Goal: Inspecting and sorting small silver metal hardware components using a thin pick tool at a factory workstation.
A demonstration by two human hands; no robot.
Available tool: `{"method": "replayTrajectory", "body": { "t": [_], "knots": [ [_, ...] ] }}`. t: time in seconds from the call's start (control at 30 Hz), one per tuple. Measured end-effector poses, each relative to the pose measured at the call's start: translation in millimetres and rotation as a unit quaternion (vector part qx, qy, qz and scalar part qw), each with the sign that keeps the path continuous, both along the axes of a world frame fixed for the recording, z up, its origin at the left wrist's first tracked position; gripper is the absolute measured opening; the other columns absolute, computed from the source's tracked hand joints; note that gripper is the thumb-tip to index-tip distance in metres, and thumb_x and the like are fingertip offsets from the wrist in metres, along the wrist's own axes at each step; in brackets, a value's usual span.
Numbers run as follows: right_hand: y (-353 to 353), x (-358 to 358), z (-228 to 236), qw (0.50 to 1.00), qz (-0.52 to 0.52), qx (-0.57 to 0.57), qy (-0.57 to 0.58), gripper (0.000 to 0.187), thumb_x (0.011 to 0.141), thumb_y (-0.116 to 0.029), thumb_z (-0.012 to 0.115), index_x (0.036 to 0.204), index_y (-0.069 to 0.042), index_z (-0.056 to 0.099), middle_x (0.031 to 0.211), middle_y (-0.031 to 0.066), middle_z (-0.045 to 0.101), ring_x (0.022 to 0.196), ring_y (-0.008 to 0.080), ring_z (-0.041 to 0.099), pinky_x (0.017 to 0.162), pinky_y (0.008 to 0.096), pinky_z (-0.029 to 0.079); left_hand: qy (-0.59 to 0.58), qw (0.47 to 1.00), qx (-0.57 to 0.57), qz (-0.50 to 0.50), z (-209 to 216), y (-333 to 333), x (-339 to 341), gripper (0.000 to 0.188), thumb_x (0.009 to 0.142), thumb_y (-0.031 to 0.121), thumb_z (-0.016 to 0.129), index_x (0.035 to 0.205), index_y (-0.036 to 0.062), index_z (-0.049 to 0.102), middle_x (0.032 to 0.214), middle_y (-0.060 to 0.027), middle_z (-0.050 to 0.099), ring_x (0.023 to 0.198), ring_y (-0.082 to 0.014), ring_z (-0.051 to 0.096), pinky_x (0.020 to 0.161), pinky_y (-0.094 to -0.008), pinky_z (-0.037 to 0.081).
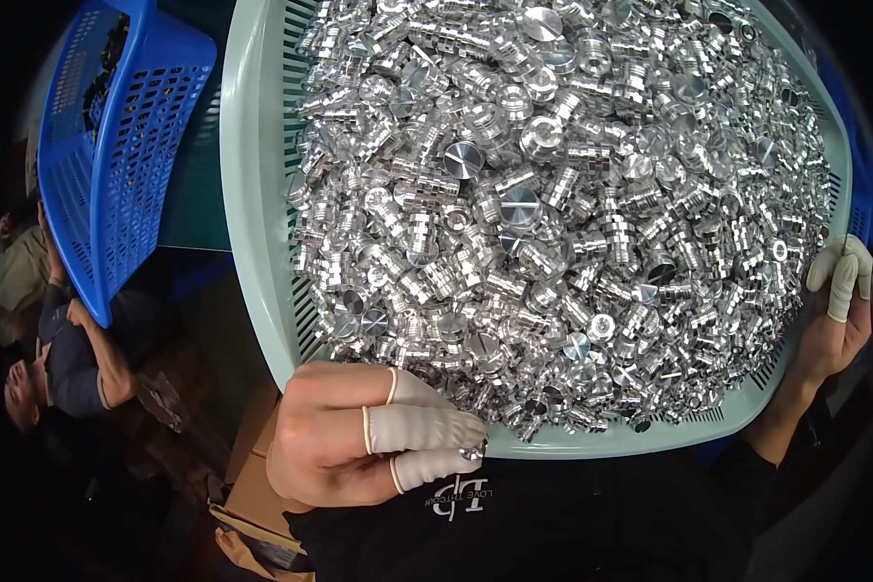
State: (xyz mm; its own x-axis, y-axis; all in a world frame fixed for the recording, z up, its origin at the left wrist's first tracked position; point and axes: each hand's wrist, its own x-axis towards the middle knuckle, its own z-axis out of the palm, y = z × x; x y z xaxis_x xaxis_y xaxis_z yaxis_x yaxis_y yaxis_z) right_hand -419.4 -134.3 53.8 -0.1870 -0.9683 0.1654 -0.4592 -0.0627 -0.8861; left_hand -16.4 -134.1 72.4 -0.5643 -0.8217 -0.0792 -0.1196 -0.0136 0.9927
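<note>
A pale green plastic basket (252, 194) is heaped with shiny turned metal parts (563, 223), some grooved cylinders and some with slotted round ends. My left hand (349, 436) is at the basket's near left rim, with white finger cots on its fingers. Between its fingertips is a small shiny metal part (472, 451), mostly hidden by the fingers. At the right rim is my right hand (839, 306), also wearing white finger cots. Its fingers are bent and drawn together, and whatever they hold is hidden.
A blue perforated basket (136, 145) with dark parts inside stands at the far left. Another person (78, 359) in dark clothing is beyond it, with an arm raised toward it. A cardboard box (257, 485) sits low at the left, below the green basket.
</note>
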Motion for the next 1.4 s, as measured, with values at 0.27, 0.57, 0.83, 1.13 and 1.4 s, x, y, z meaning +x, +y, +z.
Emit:
{"method": "replayTrajectory", "body": {
  "t": [0.27, 0.57, 0.83, 1.13, 1.4],
  "knots": [
    [-9.4, 12.0, 8.8, 0.999, -0.021, -0.029, 0.014, 0.024, 0.101, -0.014, 0.036, 0.098, 0.003, 0.053, 0.085, 0.0052, 0.053, 0.07, 0.0067, 0.043, 0.064, 0.0183, 0.035, -0.026, 0.999, -0.011, 0.015, 4.8, -0.3, -6.3, 0.022, 0.062, 0.003, 0.082, 0.075, -0.0041, 0.067, 0.068, -0.0156, 0.066, 0.058, -0.0199, 0.066, 0.049, -0.0233, 0.052],
    [-3.7, 47.0, 44.0, 0.984, 0.11, 0.122, -0.065, 0.039, 0.085, -0.021, 0.065, 0.113, 0.004, 0.057, 0.067, -0.0057, 0.045, 0.057, 0.0023, 0.04, 0.051, 0.0181, 0.03, -0.064, 0.975, -0.212, 0.022, 23.1, -6.3, -38.3, 0.029, 0.062, 0.008, 0.084, 0.085, 0.0034, 0.065, 0.069, -0.0088, 0.066, 0.055, -0.0156, 0.063, 0.045, -0.0233, 0.044],
    [17.4, 76.5, 62.9, 0.906, 0.381, 0.156, -0.099, 0.031, 0.073, -0.007, 0.078, 0.098, 0.004, 0.066, 0.057, 0.0047, 0.058, 0.045, 0.0041, 0.05, 0.04, 0.0195, 0.031, -0.025, 0.95, -0.308, -0.042, 28.1, 2.0, -101.8, 0.027, 0.066, 0.01, 0.08, 0.089, 0.004, 0.067, 0.07, -0.0057, 0.063, 0.054, -0.0165, 0.058, 0.044, -0.0256, 0.043],
    [25.6, 57.4, 69.9, 0.915, 0.363, 0.138, -0.111, 0.022, 0.072, -0.005, 0.078, 0.09, 0.002, 0.068, 0.062, 0.004, 0.062, 0.046, 0.0034, 0.049, 0.039, 0.0195, 0.031, -0.068, 0.903, -0.419, -0.066, 37.7, 0.0, -117.7, 0.033, 0.063, 0.011, 0.081, 0.091, 0.0027, 0.067, 0.072, -0.0069, 0.064, 0.056, -0.0161, 0.06, 0.044, -0.0252, 0.043],
    [15.7, -90.1, 40.2, 0.944, -0.201, 0.036, 0.259, 0.015, 0.081, -0.008, 0.069, 0.089, 0.004, 0.066, 0.061, -0.0061, 0.044, 0.055, 0.0028, 0.032, 0.048, 0.0213, 0.025, -0.283, 0.887, -0.345, 0.116, 40.9, -48.7, -49.4, 0.033, 0.069, 0.002, 0.074, 0.101, 0.0024, 0.065, 0.087, -0.0108, 0.06, 0.073, -0.0255, 0.059, 0.063, -0.0315, 0.048]
  ]
}}
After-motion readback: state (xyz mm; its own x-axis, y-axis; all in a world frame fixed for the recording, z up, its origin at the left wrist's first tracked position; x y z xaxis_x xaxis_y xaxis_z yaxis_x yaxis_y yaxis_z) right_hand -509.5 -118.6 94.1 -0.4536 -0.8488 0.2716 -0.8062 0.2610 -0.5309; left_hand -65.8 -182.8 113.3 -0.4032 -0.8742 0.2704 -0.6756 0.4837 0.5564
